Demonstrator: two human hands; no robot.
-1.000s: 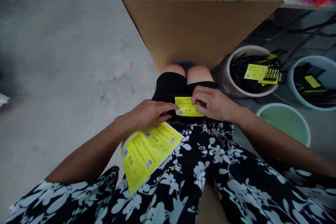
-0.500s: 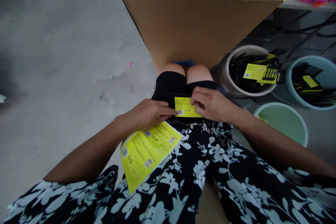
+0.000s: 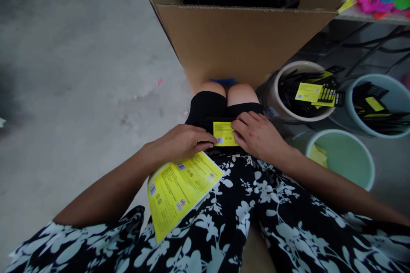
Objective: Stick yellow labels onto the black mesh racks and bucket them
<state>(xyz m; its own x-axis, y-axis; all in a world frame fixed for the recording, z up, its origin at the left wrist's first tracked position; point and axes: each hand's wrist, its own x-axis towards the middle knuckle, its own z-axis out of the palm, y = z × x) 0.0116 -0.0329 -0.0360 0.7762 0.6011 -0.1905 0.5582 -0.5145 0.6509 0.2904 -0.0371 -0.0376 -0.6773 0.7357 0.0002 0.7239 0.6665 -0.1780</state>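
Label [image 3: 223, 131] is touched at opposite ends by left hand [image 3: 182, 141] and right hand [image 3: 259, 135], presumably for flatness; grip cannot be determined. Sheet [image 3: 174, 192] is placed nearby, apparently for reach.

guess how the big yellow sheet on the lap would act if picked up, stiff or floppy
The yellow sheet would probably flex rather than stay rigid, since its upper left edge seems to curl. It is likely light, as its edges look thin. Nudged leftward, it might slip, lying loosely across the floral cloth.
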